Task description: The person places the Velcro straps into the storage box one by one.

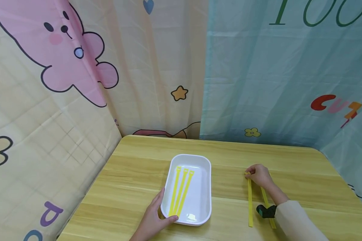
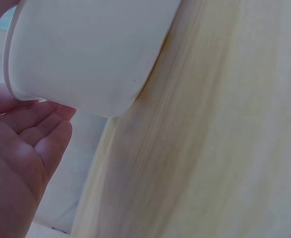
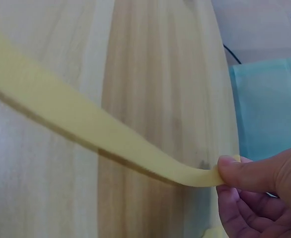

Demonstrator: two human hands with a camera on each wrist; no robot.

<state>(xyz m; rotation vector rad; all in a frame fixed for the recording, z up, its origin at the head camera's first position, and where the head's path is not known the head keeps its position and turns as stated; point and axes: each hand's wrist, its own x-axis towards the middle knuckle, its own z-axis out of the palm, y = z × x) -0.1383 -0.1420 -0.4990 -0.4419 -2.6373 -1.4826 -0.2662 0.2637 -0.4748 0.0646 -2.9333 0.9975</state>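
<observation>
A white rectangular tray (image 1: pixel 200 192) stands near the middle of the table. My left hand (image 1: pixel 154 212) holds it by its near left corner, thumb over the rim and fingers along the outside; the left wrist view shows the fingers under the tray's lip. Three yellow cable ties (image 1: pixel 181 190), flat straps with slotted heads, lie side by side in the tray. To the right, my right hand (image 1: pixel 260 175) pinches the head end of another yellow cable tie (image 3: pixel 125 139) between thumb and fingers, its strap trailing toward me. One more yellow cable tie (image 1: pixel 264 197) lies partly hidden beneath my right wrist.
A black wrist camera (image 1: pixel 266 211) sits on my right wrist, over the lower part of the tie there. Printed curtains (image 1: pixel 157 67) hang behind and beside the wooden table (image 1: pixel 123 187), meeting its far edge.
</observation>
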